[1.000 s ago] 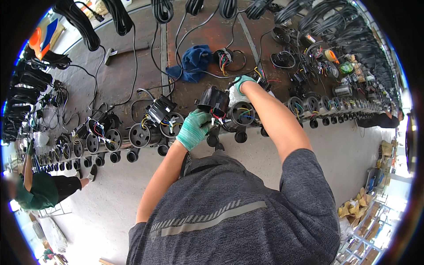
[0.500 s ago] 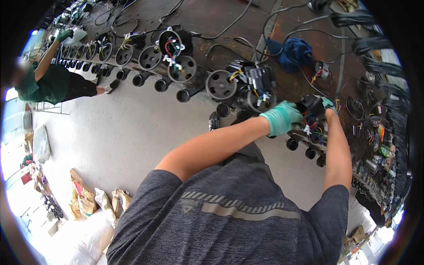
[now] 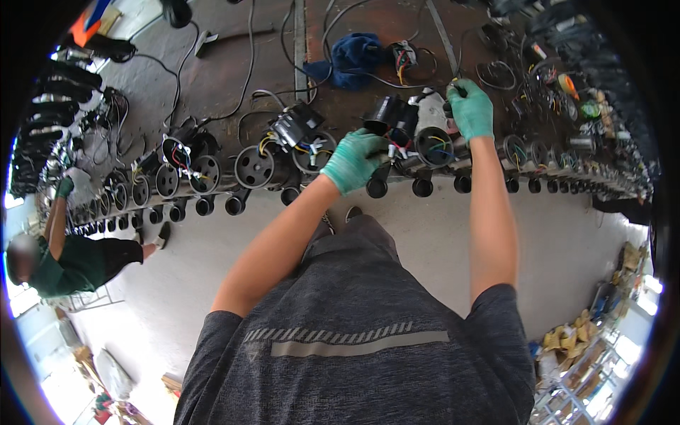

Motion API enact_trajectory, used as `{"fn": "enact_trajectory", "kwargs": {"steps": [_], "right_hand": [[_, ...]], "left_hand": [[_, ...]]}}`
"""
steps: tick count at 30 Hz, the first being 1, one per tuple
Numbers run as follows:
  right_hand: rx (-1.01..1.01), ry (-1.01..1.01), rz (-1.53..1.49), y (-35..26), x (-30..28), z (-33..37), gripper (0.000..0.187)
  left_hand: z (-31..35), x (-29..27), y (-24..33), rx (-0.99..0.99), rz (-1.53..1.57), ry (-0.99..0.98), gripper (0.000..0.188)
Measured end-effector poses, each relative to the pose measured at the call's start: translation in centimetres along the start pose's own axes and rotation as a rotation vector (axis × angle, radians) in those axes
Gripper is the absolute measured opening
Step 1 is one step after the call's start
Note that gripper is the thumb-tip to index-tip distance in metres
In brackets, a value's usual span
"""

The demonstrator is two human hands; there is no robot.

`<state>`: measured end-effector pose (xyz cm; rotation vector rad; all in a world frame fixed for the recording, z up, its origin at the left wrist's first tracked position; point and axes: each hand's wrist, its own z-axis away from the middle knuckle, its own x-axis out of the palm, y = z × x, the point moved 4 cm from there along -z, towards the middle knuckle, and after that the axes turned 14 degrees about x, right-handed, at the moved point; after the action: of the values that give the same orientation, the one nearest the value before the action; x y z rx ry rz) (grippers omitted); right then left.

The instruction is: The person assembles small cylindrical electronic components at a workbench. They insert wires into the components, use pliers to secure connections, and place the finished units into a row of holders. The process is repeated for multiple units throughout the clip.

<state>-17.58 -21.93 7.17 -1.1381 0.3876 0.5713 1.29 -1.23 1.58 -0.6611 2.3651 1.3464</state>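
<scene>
My left hand (image 3: 354, 161), in a green glove, curls its fingers at the lower side of a black cylindrical housing (image 3: 388, 113) with red and blue wires. The housing is tilted above the row of round parts along the table edge. To its right is a round black housing (image 3: 434, 146) with coloured wires inside, and a whitish wrapped part (image 3: 431, 110) stands behind it. My right hand (image 3: 471, 110), also gloved in green, has its fingers bent together beyond that part; what they hold is too small to make out.
Black round housings (image 3: 253, 166) line the near edge of the dark table (image 3: 219, 74). Behind them lie a blue cloth (image 3: 354, 60), loose cables and a hammer-like tool (image 3: 205, 42). A co-worker in a green shirt (image 3: 64, 265) stands at the far left.
The view has swung to the right along the table. My right hand has come off the black housing and now reaches beyond the whitish part, while my left hand stays at the housing.
</scene>
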Motion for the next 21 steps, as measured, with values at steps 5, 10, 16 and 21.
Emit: {"fn": "enact_trajectory", "kwargs": {"steps": [5, 10, 16, 21], "right_hand": [[-0.255, -0.031, -0.414, 7.8, 0.0, 9.2, 0.017], [0.019, -0.357, -0.78, 12.6, 4.6, 15.6, 0.015], [-0.219, -0.171, -0.644, 12.3, 6.6, 15.1, 0.019], [-0.271, -0.13, -0.567, 10.9, 7.7, 14.4, 0.023]], "left_hand": [[-0.1, -0.7, 0.6, -0.14, -0.065, -0.104, 0.028], [0.7, 0.0, -0.5, -0.271, 0.018, -0.141, 0.02], [0.5, 0.3, -0.6, -0.326, 0.102, -0.074, 0.022], [0.5, 0.3, -0.9, -0.297, 0.128, -0.083, 0.023]]}}
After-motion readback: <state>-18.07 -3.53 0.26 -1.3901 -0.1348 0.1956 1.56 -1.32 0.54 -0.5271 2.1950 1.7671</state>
